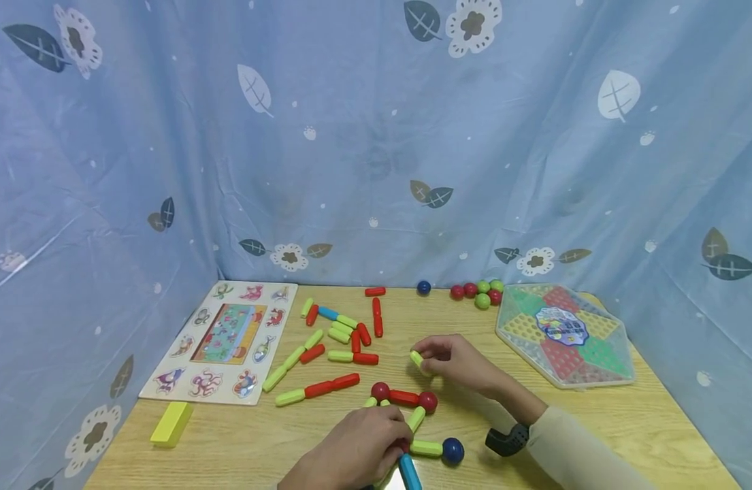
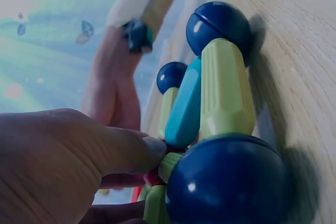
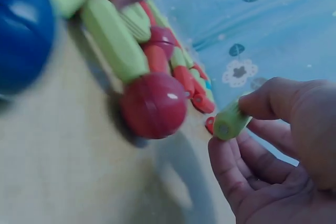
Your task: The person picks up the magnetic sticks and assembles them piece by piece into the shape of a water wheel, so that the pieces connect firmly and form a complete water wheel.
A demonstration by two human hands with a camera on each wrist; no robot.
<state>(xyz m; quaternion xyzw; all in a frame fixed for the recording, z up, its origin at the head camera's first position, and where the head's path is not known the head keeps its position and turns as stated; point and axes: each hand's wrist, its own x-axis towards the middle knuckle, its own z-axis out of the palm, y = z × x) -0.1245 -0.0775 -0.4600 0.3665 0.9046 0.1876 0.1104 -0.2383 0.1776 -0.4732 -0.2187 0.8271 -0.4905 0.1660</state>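
My right hand [image 1: 458, 364] pinches a short light-green rod [image 3: 231, 121] between thumb and fingers, above the table right of centre. At the near edge my left hand [image 1: 354, 442] holds a magnetic ball-and-rod construction at its middle, with thumb and fingers on a red ball [image 2: 152, 177] that is mostly covered. From that ball spread light-green rods [image 1: 427, 448] and a teal rod [image 1: 409, 471]. Outer parts include a dark-blue ball [image 1: 452, 451], a big blue ball [image 2: 228, 182] close to the left wrist camera, and a red rod [image 1: 403, 397] joining two red balls [image 1: 427, 401].
Loose red and green rods [image 1: 331, 385] lie left of centre. At the back are a blue ball [image 1: 423, 288] and several red and green balls [image 1: 482, 301]. A hexagonal game box [image 1: 565, 333] lies right, a picture puzzle board [image 1: 186, 320] left, a yellow block [image 1: 172, 424] before it.
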